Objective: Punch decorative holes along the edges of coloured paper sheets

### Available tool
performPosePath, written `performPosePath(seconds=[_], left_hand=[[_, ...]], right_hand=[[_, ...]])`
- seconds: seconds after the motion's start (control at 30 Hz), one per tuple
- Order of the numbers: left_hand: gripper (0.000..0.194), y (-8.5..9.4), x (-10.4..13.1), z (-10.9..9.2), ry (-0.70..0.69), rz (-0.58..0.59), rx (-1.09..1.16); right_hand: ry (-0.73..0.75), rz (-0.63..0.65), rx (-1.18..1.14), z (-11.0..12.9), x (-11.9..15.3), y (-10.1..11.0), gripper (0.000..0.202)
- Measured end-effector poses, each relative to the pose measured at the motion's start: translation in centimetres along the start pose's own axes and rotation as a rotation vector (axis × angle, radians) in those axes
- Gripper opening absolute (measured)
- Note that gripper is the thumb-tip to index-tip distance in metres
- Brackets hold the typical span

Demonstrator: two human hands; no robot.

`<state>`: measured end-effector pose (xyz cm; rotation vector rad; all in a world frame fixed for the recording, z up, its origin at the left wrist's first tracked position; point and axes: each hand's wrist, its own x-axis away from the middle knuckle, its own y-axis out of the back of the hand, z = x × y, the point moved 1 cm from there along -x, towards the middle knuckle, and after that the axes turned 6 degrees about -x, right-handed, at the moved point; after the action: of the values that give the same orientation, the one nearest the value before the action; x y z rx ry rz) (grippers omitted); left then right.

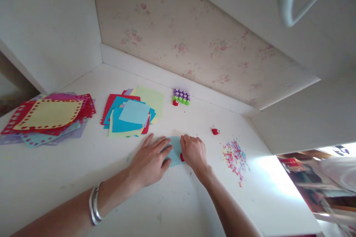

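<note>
A light blue sheet of paper [175, 149] lies on the white table, with small punched holes along its near edge. My left hand [151, 160] rests flat over the sheet's left part, fingers spread. At the right edge of the sheet, my right hand [194, 152] is closed around a small red craft punch [182, 157]; most of the punch is hidden under the fingers. A few pale blue paper bits [129, 157] are scattered just left of my left hand.
Punched coloured sheets [52, 114] are piled at far left, beside a stack of plain coloured paper [130, 113]. Several purple and green punches [182, 95] stand by the wall, with a red one [175, 102]. Another red punch [215, 131] and a confetti heap [235, 158] lie right.
</note>
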<state>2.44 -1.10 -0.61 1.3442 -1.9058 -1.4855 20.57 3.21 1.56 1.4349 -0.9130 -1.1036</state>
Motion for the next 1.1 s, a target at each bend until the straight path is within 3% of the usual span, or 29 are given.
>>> performPosePath(seconds=[0.27,0.57,0.77,1.1], left_hand=[[0.038,0.2,-0.1,0.0,0.004,0.015,0.002],[0.040,0.4,0.0,0.0,-0.008,0.041,-0.048],[0.040,0.3,0.0,0.2,-0.010,0.051,-0.060],[0.037,0.6,0.0,0.2,-0.030,0.034,-0.073]], right_hand=[[-0.044,0.177,0.018,0.0,-0.3,0.4,0.034],[-0.090,0.156,-0.040,0.6,-0.3,0.8,0.030],[-0.241,0.122,-0.118,-1.1,0.0,0.4,0.041],[-0.317,0.012,-0.294,-5.6,1.6,0.8,0.049]])
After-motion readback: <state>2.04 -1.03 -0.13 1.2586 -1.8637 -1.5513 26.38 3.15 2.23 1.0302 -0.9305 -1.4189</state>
